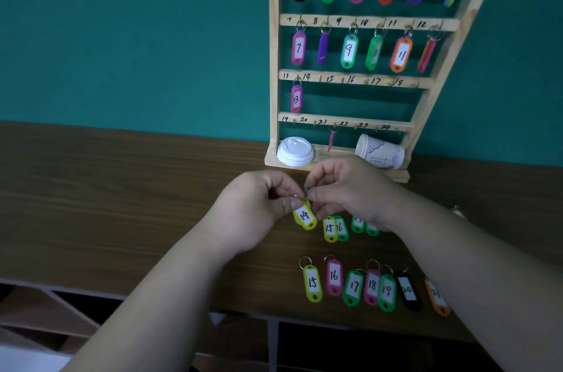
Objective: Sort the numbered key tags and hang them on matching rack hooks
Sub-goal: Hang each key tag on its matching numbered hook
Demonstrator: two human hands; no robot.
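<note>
— Above the desk (122,189), about midway between far and near edge: what's held?
— Tag 14 (304,216), yellow, lifted off the surface and tilted. L hand (259,204) pinches its top end, thumb on the label's upper edge, other fingers curled. R hand (350,189) pinches the same end by the ring (295,196), fingertips curled tight and touching the L hand's.
— Rack?
— Rack (274,67) stands at the far edge against a green wall. Top 2 rows carry tags on every hook in view (a few hang edge-on, nos. unreadable). Row 3 has tag 13 (296,99) on its first hook. Bottom row: one pink tag (331,140), edge-on, between the 21 & 22 marks.
— On its base?
— White lid (295,150) at the left corner, paper cup (380,152) on its side at the right.
— Other tags?
— Near row (353,288) along the near edge, rings pointing away: 15 to 20, then an orange tag (437,297) partly under the R forearm. A cluster (330,228) lies just below the hands: yellow 15 overlapping green 16, plus 2 more green ones half hidden by the R wrist.
</note>
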